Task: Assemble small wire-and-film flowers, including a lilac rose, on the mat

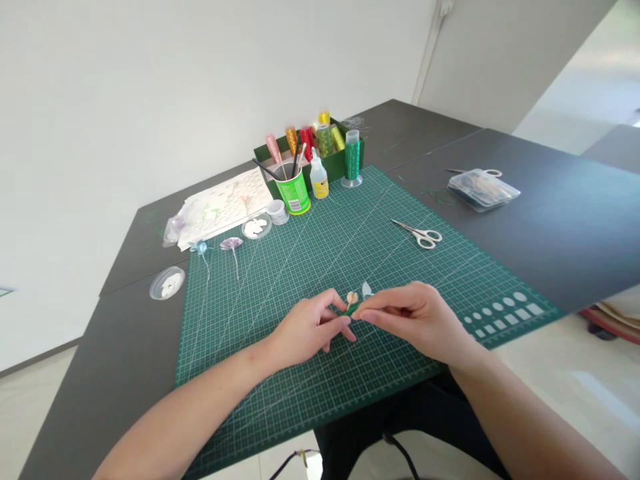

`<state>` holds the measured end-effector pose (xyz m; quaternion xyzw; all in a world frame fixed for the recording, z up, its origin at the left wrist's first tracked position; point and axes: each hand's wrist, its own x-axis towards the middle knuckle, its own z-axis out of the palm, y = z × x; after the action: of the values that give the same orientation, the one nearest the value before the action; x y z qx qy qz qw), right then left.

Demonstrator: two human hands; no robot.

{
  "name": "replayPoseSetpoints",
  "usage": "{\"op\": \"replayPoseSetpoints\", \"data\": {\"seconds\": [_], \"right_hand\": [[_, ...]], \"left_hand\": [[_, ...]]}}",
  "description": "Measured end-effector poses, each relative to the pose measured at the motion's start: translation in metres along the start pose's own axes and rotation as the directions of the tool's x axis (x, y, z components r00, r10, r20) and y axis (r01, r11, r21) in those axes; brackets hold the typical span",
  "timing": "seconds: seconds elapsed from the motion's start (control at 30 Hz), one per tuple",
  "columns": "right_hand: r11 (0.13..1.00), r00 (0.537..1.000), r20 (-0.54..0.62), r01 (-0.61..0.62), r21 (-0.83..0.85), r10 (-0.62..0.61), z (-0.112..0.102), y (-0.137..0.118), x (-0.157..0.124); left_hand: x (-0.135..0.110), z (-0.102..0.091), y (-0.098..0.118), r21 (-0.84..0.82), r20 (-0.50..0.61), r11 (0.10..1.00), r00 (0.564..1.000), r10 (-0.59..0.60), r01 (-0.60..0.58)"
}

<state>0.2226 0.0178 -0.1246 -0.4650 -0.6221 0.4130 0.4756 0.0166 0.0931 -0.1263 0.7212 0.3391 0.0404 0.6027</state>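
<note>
Just above the near part of the mat, my two hands meet at a small handmade flower (352, 298) with a cream-pink head and a green part below it. My left hand (313, 328) pinches the green part from the left, its lower fingers partly curled beneath. From the right, the thumb and index finger of my right hand (417, 317) close on the same green part. A pale blue petal (367, 290) shows just behind my right fingertips; whether it joins the flower I cannot tell. The exact grip points are hidden by the fingers.
On the green cutting mat (320, 260) lie scissors (420, 235), a blue flower (199, 247) and a purple flower (231, 245). Behind stand a green can (294, 193), a glue bottle (319, 179), a green thread spool (353, 157) and a box (357, 143) of spools. Right: plastic case (483, 190).
</note>
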Motion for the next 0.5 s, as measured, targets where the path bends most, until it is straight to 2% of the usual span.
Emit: {"op": "replayPoseSetpoints", "data": {"seconds": [0.1, 0.17, 0.23, 0.3, 0.37, 0.43, 0.5], "right_hand": [[0.987, 0.988, 0.006, 0.157, -0.045, -0.157, 0.0005, 0.0007, 0.0005], [0.965, 0.970, -0.015, 0.240, -0.103, -0.243, 0.0011, 0.0019, 0.0008], [0.950, 0.955, -0.071, 0.274, -0.150, -0.286, 0.0014, 0.0031, 0.0012], [0.941, 0.944, -0.117, 0.283, -0.187, -0.308, 0.0013, 0.0036, 0.0019], [0.930, 0.939, -0.116, 0.292, -0.225, -0.323, 0.0007, 0.0032, 0.0027], [0.933, 0.949, -0.068, 0.287, -0.219, -0.308, 0.0003, 0.0025, 0.0036], [0.957, 0.966, 0.008, 0.258, -0.136, -0.259, 0.0003, 0.0020, 0.0045]], "left_hand": [[-0.0024, -0.0001, 0.0032, -0.005, 0.111, 1.000, 0.994, -0.019, 0.020], [-0.0031, -0.0002, 0.0032, -0.008, 0.141, 1.000, 0.990, -0.015, 0.017], [-0.0028, -0.0004, 0.0020, -0.014, 0.146, 1.000, 0.989, -0.008, 0.010], [-0.0020, -0.0004, 0.0005, -0.019, 0.146, 1.000, 0.989, -0.004, 0.007], [-0.0013, -0.0003, -0.0007, -0.021, 0.150, 1.000, 0.989, 0.001, 0.002], [-0.0010, -0.0001, -0.0011, -0.009, 0.159, 1.000, 0.987, 0.012, -0.011], [-0.0013, 0.0000, -0.0005, 0.014, 0.182, 1.000, 0.983, 0.025, -0.028]]}}
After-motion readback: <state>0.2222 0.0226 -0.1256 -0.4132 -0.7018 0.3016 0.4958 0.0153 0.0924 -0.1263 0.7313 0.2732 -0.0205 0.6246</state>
